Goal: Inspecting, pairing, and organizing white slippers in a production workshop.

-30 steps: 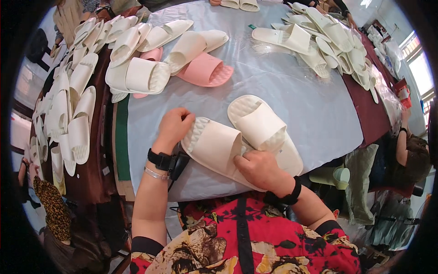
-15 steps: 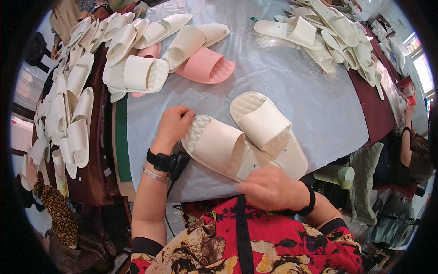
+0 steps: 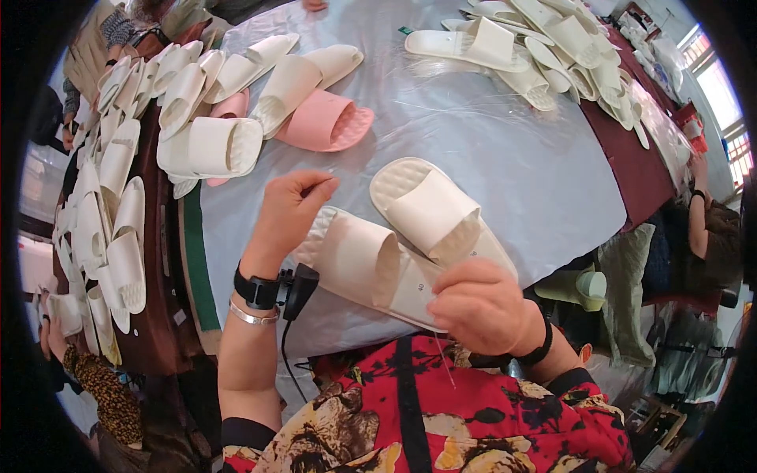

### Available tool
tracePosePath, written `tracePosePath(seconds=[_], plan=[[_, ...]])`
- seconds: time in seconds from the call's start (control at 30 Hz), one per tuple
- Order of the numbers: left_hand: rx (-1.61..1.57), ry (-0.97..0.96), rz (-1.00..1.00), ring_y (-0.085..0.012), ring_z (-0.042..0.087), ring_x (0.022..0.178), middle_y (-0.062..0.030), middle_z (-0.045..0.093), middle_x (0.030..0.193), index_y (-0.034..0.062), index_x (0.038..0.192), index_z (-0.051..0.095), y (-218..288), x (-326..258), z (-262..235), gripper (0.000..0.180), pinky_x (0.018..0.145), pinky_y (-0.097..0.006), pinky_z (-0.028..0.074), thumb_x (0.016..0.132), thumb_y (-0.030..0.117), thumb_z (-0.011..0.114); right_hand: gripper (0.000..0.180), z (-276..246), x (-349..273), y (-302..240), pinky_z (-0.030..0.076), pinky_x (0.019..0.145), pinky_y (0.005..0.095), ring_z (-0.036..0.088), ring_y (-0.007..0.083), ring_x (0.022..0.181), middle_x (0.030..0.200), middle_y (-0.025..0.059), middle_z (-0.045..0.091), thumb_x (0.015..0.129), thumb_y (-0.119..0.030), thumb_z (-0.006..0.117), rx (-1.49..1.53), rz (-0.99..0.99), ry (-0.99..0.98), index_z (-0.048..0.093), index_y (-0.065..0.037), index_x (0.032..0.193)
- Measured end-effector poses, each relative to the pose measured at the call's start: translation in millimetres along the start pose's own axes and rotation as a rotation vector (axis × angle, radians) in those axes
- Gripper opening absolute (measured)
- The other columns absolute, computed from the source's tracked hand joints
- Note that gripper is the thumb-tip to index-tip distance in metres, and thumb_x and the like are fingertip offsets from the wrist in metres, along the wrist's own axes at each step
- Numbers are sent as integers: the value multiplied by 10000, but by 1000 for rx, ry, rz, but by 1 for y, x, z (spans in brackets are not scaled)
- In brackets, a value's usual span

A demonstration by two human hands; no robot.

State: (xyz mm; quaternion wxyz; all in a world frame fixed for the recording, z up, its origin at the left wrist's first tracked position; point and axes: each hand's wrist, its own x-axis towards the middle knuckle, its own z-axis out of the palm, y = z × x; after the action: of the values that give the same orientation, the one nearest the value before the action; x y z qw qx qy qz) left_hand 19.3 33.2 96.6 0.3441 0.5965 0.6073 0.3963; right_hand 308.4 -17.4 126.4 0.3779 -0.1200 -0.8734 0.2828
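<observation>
Two cream slide slippers lie side by side on the table before me, toes pointing away. Above the toe of the left slipper [image 3: 359, 252], my left hand [image 3: 290, 209] is closed with thumb and fingertips together; whatever may be between them is too small to see. My right hand [image 3: 482, 307] is curled over the heel end of the pair, covering part of the right slipper [image 3: 441, 209]. From below its fingertips a thin pale thread [image 3: 445, 359] hangs down across my red flowered clothing.
Cream slippers and a pink slipper [image 3: 323, 122] lie at the far left. Further heaps of cream slippers [image 3: 102, 213] fill the left side, and another pile [image 3: 560, 47] the far right. Plastic sheeting [image 3: 544, 165] covers the table. Other people's arms [image 3: 698, 213] show at both sides.
My left hand has risen slightly off the left slipper's toe. My right hand has turned and moved a little right, and the thin thread now shows below it. The whole view has shifted.
</observation>
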Motion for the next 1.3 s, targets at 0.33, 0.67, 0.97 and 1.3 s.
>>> tracePosePath(seconds=[0.33,0.67,0.97,1.3], plan=[[71,-165,90,-131,586,686,-88,674,790,-34,945,681,18,12,49,193,650,-275,473,854,135,661,325,-8,-16,23,505,794,403,636,297,966,977,117,657,689,10,598,-398,135,43,617,-19,1012],[46,-116,31,-99,592,746,-63,688,819,-38,945,677,-3,9,36,198,681,-258,475,876,146,648,235,-3,-18,15,438,534,394,559,272,626,709,70,546,680,-131,730,-273,189,-270,582,-58,847],[133,-111,63,-258,648,788,-165,683,876,1,943,690,-7,5,46,219,723,-336,494,846,192,645,157,18,-48,5,453,504,419,587,286,567,576,75,569,731,-197,640,-369,339,-621,541,-101,655],[84,-89,137,-270,649,762,-156,685,855,10,932,697,-15,4,36,219,708,-342,498,828,198,658,81,19,-36,-4,435,511,338,599,207,633,613,25,585,701,-166,594,-658,286,-750,564,-121,640]])
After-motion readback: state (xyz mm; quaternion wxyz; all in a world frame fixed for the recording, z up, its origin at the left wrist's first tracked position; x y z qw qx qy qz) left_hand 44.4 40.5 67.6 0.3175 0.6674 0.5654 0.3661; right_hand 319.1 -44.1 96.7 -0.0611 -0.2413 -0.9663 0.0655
